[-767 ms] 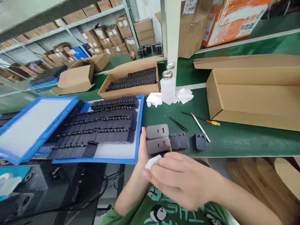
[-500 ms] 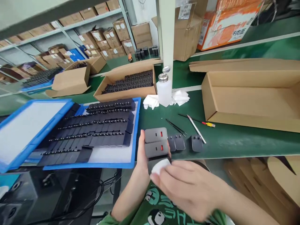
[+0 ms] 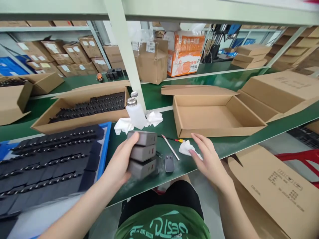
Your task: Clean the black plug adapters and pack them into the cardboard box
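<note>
My left hand [image 3: 121,160] is closed around a stack of three dark grey charger blocks [image 3: 142,152], with port slots on their right-facing ends. The stack is above the green bench, to the right of the blue tray [image 3: 107,141]. My right hand [image 3: 208,161] has its thumb and fingers apart at the bench's front edge. By its thumb lies a crumpled white wipe [image 3: 186,147], which the thumb may still touch. Between the hands, a single charger with pins up [image 3: 169,164] stands on the bench. A white pen-like tool [image 3: 170,147] and partly hidden tweezers [image 3: 159,154] lie behind it.
Rows of black chargers [image 3: 50,159] fill the tray at left. Behind it is a carton of chargers [image 3: 74,121]. A white dispenser bottle [image 3: 136,114] stands among tissues [image 3: 124,125]. An open cardboard box [image 3: 219,131] sits at right, near a short cable [image 3: 179,140].
The view has turned right. My right hand has left the chargers and moved right, and the wipe it held is now on the bench. The left hand has moved the stack over the bench.
</note>
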